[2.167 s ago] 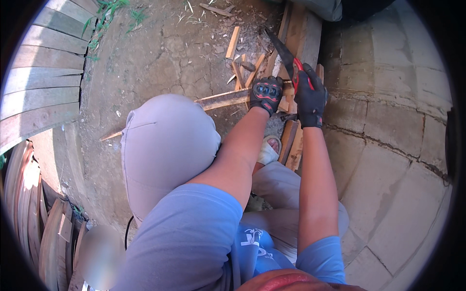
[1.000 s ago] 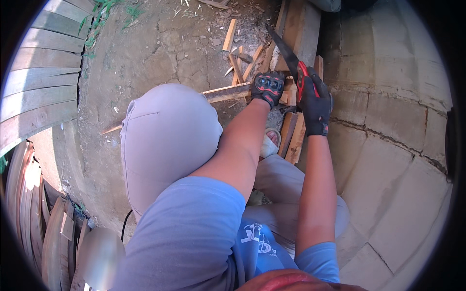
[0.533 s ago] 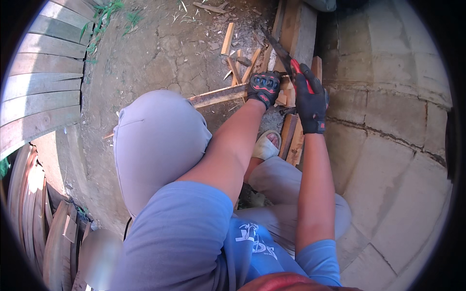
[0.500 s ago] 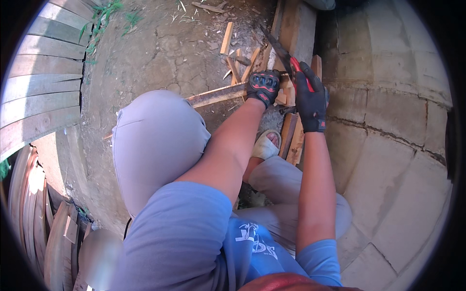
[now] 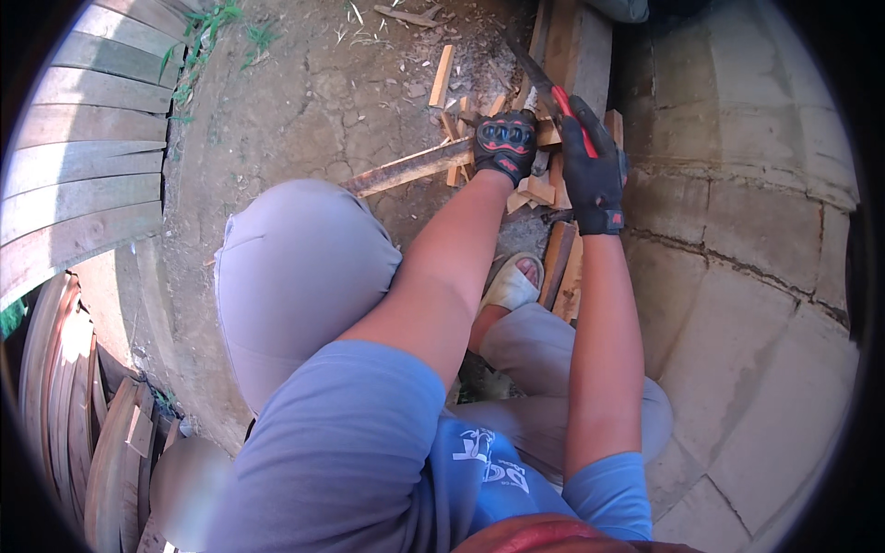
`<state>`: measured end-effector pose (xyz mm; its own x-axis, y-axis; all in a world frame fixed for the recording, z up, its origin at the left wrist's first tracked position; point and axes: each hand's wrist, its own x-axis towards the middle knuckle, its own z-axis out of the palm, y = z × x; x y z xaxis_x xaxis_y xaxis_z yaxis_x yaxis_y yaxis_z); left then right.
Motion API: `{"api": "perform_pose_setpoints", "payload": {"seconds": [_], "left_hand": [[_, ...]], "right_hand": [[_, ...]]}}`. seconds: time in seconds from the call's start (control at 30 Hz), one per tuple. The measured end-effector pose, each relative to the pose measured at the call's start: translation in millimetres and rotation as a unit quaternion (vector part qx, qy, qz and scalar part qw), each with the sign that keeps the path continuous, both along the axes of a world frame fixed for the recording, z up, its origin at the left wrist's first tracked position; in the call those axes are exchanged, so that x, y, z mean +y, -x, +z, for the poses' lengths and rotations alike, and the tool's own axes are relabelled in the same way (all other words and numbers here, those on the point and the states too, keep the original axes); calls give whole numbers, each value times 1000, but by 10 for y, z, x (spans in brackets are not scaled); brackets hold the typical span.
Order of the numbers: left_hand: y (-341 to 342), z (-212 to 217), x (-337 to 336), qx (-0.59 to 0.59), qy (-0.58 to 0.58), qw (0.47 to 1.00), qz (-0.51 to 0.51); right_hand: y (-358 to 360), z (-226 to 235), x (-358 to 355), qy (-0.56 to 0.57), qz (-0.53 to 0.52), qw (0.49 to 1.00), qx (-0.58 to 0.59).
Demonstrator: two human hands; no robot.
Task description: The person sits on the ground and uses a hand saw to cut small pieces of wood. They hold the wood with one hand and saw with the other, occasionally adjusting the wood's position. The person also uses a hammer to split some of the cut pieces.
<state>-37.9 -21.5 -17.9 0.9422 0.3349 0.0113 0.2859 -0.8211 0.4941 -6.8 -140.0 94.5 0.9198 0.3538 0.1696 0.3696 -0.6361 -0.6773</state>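
Observation:
My left hand (image 5: 505,146), in a black glove with red trim, is closed around a long, narrow wooden strip (image 5: 406,166). The strip extends leftward from the fist toward my raised left knee. At its right, my gloved right hand (image 5: 593,180) grips the red handle of a tool with a long dark blade (image 5: 529,63). The blade slants up and left to a narrow tip, beyond my left fist; I cannot make out its edge. Short wooden blocks (image 5: 536,190) lie just below the left hand, between the two hands.
Loose sticks (image 5: 442,76) and pale chips lie on the dirt ground (image 5: 304,101). Long timber (image 5: 590,55) runs along a cracked concrete slab (image 5: 737,212) at right. My sandalled foot (image 5: 513,281) is beside more wood pieces (image 5: 557,263). Planks (image 5: 83,175) line the left.
The wooden strip has shifted slightly up and left in my left hand's grip. My right hand and the bladed tool have moved a little upward. The view has shifted slightly.

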Motion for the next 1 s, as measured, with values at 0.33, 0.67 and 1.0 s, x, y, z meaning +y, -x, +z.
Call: {"api": "perform_pose_setpoints", "payload": {"seconds": [0.33, 0.67, 1.0], "left_hand": [[-34, 13, -36, 21, 9, 1000, 13], [-13, -17, 43, 20, 31, 999, 15], [-58, 47, 24, 36, 45, 998, 2]], "right_hand": [[75, 22, -78, -23, -51, 997, 45], [136, 243, 8, 55, 18, 998, 12], [424, 633, -311, 80, -2, 996, 40]]}}
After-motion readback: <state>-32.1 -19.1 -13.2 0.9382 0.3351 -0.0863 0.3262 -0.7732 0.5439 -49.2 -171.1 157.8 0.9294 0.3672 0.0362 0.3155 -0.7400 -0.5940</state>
